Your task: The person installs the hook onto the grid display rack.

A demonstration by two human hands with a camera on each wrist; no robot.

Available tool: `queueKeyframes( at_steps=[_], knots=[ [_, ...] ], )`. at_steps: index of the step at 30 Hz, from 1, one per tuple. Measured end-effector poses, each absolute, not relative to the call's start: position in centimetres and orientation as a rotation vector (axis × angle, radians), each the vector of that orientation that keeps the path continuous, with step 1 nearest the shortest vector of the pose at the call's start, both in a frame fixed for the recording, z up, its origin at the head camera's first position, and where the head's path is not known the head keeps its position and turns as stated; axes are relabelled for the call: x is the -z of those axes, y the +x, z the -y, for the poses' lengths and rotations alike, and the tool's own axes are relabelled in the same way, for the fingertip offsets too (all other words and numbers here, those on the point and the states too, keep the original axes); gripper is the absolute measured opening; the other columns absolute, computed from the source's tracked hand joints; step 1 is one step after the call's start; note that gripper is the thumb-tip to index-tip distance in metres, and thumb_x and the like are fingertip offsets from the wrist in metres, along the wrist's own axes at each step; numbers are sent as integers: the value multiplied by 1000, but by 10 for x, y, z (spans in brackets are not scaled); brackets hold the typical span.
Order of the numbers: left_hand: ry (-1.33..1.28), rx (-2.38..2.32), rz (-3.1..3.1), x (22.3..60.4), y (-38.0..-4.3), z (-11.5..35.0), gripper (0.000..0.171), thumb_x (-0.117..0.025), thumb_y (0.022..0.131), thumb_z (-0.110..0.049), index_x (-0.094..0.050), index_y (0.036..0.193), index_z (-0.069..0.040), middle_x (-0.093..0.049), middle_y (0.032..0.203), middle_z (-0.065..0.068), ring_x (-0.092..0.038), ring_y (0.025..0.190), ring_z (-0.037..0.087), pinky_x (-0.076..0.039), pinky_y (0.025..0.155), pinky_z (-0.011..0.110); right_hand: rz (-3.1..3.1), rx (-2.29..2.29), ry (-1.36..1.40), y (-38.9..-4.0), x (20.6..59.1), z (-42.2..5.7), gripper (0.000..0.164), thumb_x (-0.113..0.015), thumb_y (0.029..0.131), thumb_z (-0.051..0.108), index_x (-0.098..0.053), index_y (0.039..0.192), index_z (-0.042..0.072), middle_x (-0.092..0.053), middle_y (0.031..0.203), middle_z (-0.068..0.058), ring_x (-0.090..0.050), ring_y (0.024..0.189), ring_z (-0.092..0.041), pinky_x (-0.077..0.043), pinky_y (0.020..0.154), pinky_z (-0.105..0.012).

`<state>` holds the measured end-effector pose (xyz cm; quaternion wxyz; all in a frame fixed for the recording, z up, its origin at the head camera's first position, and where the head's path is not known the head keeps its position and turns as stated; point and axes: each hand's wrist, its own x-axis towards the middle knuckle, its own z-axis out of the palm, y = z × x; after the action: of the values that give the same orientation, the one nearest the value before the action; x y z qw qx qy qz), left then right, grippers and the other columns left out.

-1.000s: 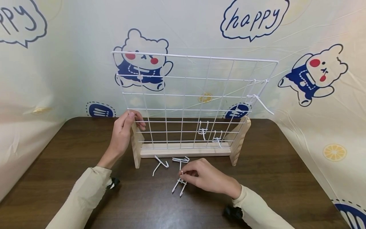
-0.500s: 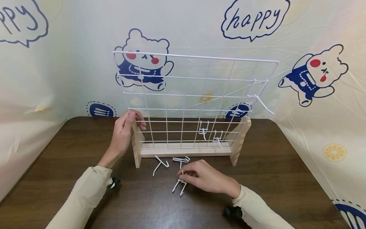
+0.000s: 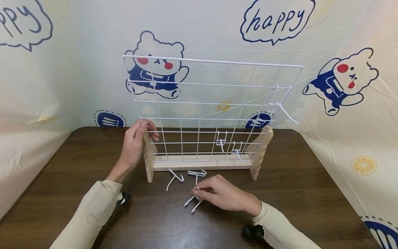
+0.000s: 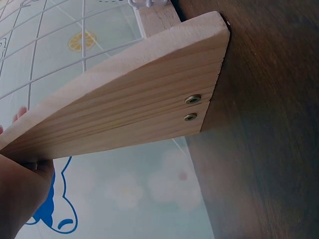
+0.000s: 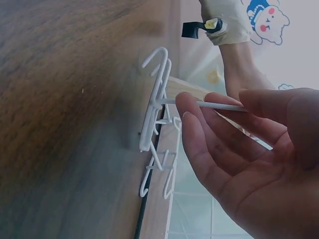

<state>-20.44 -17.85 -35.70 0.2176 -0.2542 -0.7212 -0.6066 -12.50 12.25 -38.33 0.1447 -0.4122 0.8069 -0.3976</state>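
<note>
A white wire grid rack on wooden legs stands upright on the table. My left hand grips its left wooden leg near the top, fingers behind and thumb in front. In front of the rack, my right hand pinches the straight stem of a white wire hook between thumb and fingers. The hook's two bent ends point toward the front of the table. Two more hooks lie close by: one wire hook to the left, another wire hook just beyond the right fingers.
Three white hooks hang on the right part of the grid: an upper hook, a middle hook and a lower hook. A wooden crossbar joins the legs. Behind the dark table hangs a printed curtain.
The right hand has shifted slightly, and the hook in its fingers has turned, its bent ends swinging a little left. The left hand stays in place on the rack.
</note>
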Motion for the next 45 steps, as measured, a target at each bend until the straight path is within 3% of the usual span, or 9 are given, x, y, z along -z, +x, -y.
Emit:
queueKeyframes(
  at_steps=[7,14,17,20,25,28,33,41,45],
  knots=[
    [-705,1686,1993,357,-204,178,38,-33,110,-19,-56,100,9,-60,84,24,-62,71,30,-55,71,26,-2331,1160,-1221,-123,376,-123,24,-55,104,24,-74,99,11,-70,82,2,-58,71,2,-54,67,-20],
    [-704,1688,1987,356,-204,178,37,-33,110,-19,-56,100,9,-60,84,25,-62,71,30,-55,71,27,-2282,1236,-1209,-120,369,-122,21,-55,104,24,-74,98,17,-71,81,3,-67,73,-9,-55,66,-23],
    [-703,1679,1983,357,-204,178,37,-33,110,-18,-56,100,9,-60,83,25,-63,70,30,-55,71,27,-2276,1254,-1241,-118,367,-120,21,-55,104,25,-73,96,19,-70,80,4,-63,71,-5,-54,64,-22],
    [-701,1676,1975,357,-204,178,38,-33,110,-18,-56,99,10,-60,83,25,-63,70,28,-55,71,26,-2278,1268,-1300,-116,365,-118,23,-54,104,25,-73,95,17,-68,78,4,-59,69,-2,-52,62,-20],
    [-695,1678,1976,357,-205,177,39,-33,110,-20,-57,99,9,-60,82,24,-63,70,26,-54,71,26,-2313,1326,-1423,-115,358,-113,23,-54,104,22,-74,93,16,-68,76,7,-64,68,-7,-53,63,-17],
    [-685,1675,1984,358,-206,177,39,-33,110,-21,-57,98,8,-61,82,23,-63,69,26,-54,70,26,-2347,1383,-1498,-115,352,-111,19,-57,103,18,-75,96,15,-71,80,6,-66,72,-4,-54,66,-17],
    [-675,1679,1995,358,-206,177,40,-33,110,-22,-57,98,8,-60,82,24,-63,69,27,-54,70,26,-2387,1463,-1563,-115,338,-108,15,-61,100,12,-75,105,10,-74,99,1,-68,93,-4,-56,81,-23],
    [-676,1686,1985,356,-206,176,40,-34,110,-21,-56,97,9,-60,81,24,-62,68,27,-55,69,28,-2509,1566,-1593,-118,312,-115,14,-64,96,6,-74,107,10,-74,102,0,-67,90,-7,-56,75,-23],
    [-671,1683,1983,356,-205,177,40,-34,110,-21,-57,97,9,-61,81,24,-62,68,27,-55,68,28,-2556,1662,-1641,-119,295,-124,14,-65,94,0,-74,105,3,-74,102,-7,-70,94,-13,-59,76,-25]
  ],
)
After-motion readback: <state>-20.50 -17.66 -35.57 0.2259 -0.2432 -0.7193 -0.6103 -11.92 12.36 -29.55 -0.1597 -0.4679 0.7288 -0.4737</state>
